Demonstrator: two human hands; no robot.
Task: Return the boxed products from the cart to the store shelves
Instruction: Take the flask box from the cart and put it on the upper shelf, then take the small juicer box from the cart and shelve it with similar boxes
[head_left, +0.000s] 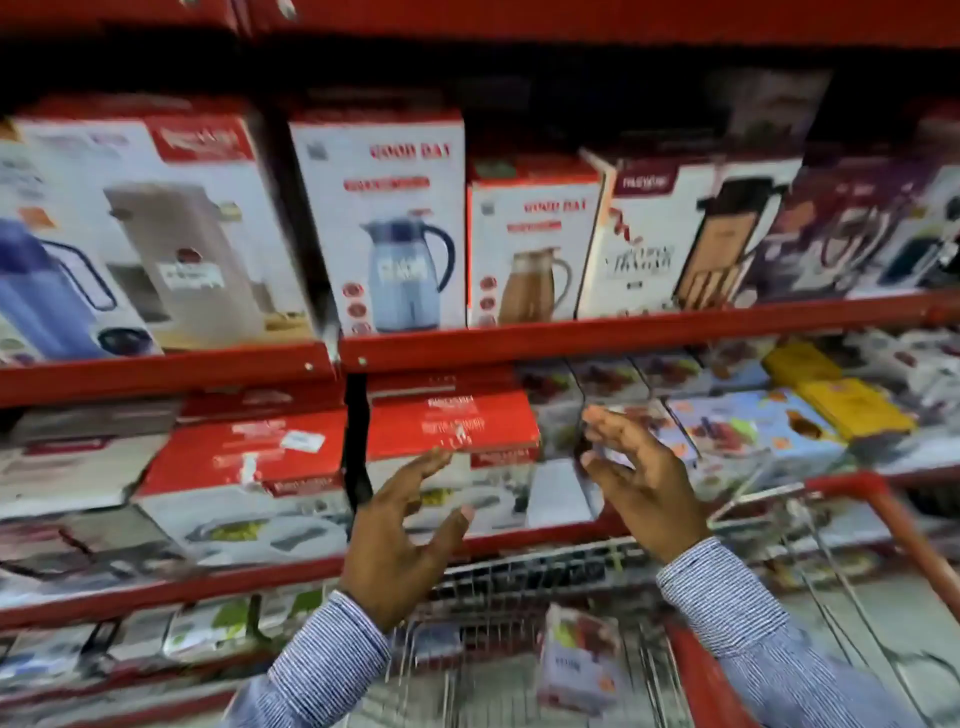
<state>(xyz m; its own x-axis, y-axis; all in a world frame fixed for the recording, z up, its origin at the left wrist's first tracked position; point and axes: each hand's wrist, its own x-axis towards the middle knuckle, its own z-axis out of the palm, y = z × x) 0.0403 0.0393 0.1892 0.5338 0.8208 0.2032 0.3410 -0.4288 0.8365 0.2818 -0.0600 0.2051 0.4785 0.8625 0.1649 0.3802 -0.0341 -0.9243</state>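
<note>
The left hand (402, 525) is raised with fingers spread and thumb out, holding nothing; the right hand (641, 480) faces it, fingers likewise splayed and empty, both wrists in blue-and-white striped sleeves (727, 597); between and just beyond the two hands, at the front edge of the red metal middle shelf (249, 579), stands a white box with a red lid and a pictured dish on its face (457, 441); whether either hand touches it cannot be told through the blur; to its left on the same shelf lies a similar red-topped box (244, 467); on the red upper shelf (571, 335) stand upright white cartons, one showing a blue jug under the words GOOD DAY (384, 223), a shorter one beside it showing a brown jug (530, 244); below the hands is the wire shopping cart with a red plastic rim (696, 670); inside its basket, near the right-hand rim, a small white box with colourful fruit printing (579, 662) lies tilted
</note>
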